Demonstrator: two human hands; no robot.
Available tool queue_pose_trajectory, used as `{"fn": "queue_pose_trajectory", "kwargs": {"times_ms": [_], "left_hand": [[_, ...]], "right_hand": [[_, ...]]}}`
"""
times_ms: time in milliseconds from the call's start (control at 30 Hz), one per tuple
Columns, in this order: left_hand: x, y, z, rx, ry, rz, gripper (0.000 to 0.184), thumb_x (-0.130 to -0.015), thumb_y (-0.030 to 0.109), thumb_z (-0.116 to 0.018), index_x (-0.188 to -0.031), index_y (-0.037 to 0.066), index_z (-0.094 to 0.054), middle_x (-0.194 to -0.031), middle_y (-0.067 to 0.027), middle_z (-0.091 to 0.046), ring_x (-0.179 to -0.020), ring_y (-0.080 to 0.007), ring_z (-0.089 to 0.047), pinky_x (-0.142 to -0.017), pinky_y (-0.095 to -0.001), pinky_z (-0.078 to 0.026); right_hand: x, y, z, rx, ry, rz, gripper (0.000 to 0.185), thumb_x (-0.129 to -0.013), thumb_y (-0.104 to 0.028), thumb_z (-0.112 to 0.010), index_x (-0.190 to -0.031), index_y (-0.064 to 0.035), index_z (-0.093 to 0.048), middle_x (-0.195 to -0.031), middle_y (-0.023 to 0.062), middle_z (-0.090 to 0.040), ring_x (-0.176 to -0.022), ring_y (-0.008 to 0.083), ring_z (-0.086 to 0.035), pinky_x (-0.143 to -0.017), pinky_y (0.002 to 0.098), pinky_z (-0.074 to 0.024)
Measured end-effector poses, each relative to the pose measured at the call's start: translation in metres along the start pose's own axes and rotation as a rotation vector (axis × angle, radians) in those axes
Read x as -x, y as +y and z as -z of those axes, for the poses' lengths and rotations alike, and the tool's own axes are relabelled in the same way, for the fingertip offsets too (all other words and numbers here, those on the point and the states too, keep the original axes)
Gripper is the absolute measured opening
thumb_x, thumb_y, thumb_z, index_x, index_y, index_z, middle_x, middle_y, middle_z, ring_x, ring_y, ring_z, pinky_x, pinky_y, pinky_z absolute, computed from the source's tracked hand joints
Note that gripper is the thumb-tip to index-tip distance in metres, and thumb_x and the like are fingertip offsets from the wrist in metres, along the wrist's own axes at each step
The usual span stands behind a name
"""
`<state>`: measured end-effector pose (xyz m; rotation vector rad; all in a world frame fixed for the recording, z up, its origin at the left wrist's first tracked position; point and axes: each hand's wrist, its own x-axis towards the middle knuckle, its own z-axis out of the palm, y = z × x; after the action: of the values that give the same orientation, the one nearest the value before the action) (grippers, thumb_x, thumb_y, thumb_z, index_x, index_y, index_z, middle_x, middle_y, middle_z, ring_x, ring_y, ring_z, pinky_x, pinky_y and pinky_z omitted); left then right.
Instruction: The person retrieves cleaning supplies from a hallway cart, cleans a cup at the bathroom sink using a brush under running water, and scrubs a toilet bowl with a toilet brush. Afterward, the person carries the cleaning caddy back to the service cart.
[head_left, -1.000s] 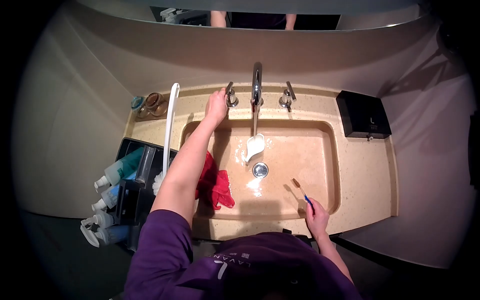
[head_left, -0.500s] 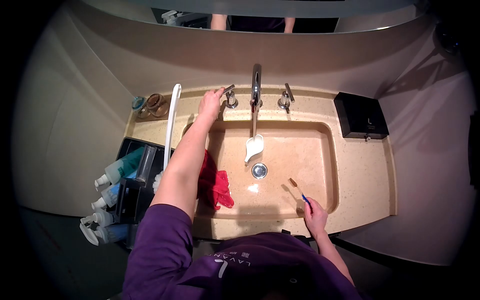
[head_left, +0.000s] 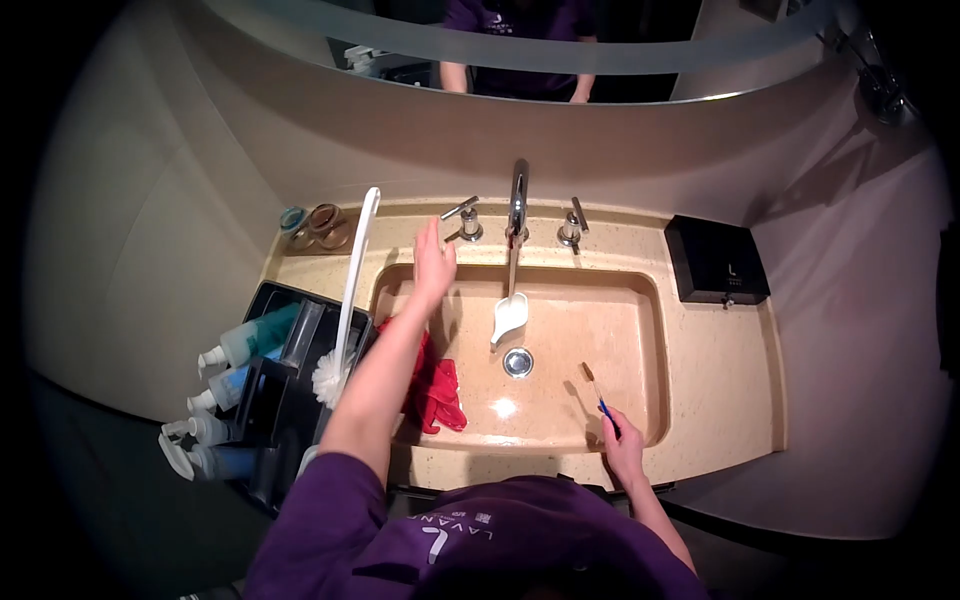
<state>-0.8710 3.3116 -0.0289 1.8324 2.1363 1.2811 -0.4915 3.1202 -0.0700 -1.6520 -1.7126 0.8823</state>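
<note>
Holding the small brush (head_left: 596,388) with the right hand (head_left: 624,450), pinching its blue handle between the fingers, near the near right corner of the sink (head_left: 620,300). Pointing its brown bristles up towards the drain side. Hovering with the left hand (head_left: 433,265) over the far edge of the sink, at its left part, just beside the left faucet handle (head_left: 470,226), with the fingers stretched and close together, the thumb slightly apart.

Having the white vessel (head_left: 511,315) in the sink below the faucet (head_left: 519,200), a little beyond the drain (head_left: 518,363), and the red cloth (head_left: 438,392) along the left side. Showing the black box (head_left: 718,260) near the far right corner of the tabletop (head_left: 720,370), the glass jars (head_left: 328,226) in the far left corner, and, at the left edge, the black caddy (head_left: 262,398) with pump bottles (head_left: 250,340) and the long white brush (head_left: 355,280).
</note>
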Motion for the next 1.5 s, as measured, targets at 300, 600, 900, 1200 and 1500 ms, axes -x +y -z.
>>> {"fn": "queue_pose_trajectory", "kwargs": {"times_ms": [300,600,900,1200,1500], "left_hand": [[0.25,0.058,0.093,0.358,-0.152,0.188,0.023,-0.08,0.001,-0.049,-0.102,-0.001,-0.053,-0.099,-0.017,-0.052,-0.094,-0.0315,-0.051,-0.082,-0.0349,-0.042],[0.313,0.037,0.094,0.07,-0.162,0.252,0.012,-0.078,0.006,-0.053,-0.087,0.0,-0.058,-0.088,-0.0162,-0.054,-0.086,-0.033,-0.05,-0.078,-0.0403,-0.041],[0.305,0.041,0.108,-0.125,0.083,0.111,0.02,-0.073,0.002,-0.056,-0.093,0.005,-0.058,-0.085,-0.0087,-0.058,-0.081,-0.0252,-0.055,-0.072,-0.0358,-0.042],[0.302,0.047,0.106,-0.226,0.115,0.089,0.018,-0.07,0.004,-0.056,-0.087,0.005,-0.059,-0.076,-0.007,-0.059,-0.073,-0.0228,-0.056,-0.067,-0.0344,-0.041],[0.302,0.045,0.104,-0.259,0.029,0.152,0.016,-0.07,0.009,-0.055,-0.085,0.006,-0.06,-0.078,-0.0068,-0.061,-0.075,-0.0225,-0.057,-0.068,-0.0344,-0.041]], "right_hand": [[-0.028,-0.13,-0.028,-0.021,-0.383,0.428,0.033,-0.083,-0.004,-0.052,-0.115,-0.011,-0.055,-0.07,0.0089,-0.045,-0.063,0.0194,-0.047,-0.06,0.0296,-0.0392],[-0.027,-0.295,-0.129,-0.085,-0.432,1.351,0.044,-0.073,-0.014,-0.063,-0.117,-0.0153,-0.054,-0.104,0.0103,-0.052,-0.092,0.0268,-0.05,-0.078,0.0367,-0.0402],[-0.151,-0.192,-0.077,-0.289,0.24,0.565,0.017,-0.09,-0.017,-0.047,-0.089,-0.0039,-0.058,-0.083,0.005,-0.055,-0.075,0.0131,-0.051,-0.063,0.0279,-0.0427],[-0.355,-0.082,-0.044,0.26,-0.058,0.222,0.042,-0.084,-0.027,-0.053,-0.116,-0.0005,-0.047,-0.093,0.0215,-0.059,-0.086,0.0284,-0.059,-0.077,0.037,-0.0458],[-0.386,-0.058,-0.024,0.336,-0.219,0.54,0.034,-0.09,-0.015,-0.045,-0.124,-0.0131,-0.048,-0.061,0.0032,-0.047,-0.047,0.0102,-0.045,-0.046,0.0268,-0.0409]]}}
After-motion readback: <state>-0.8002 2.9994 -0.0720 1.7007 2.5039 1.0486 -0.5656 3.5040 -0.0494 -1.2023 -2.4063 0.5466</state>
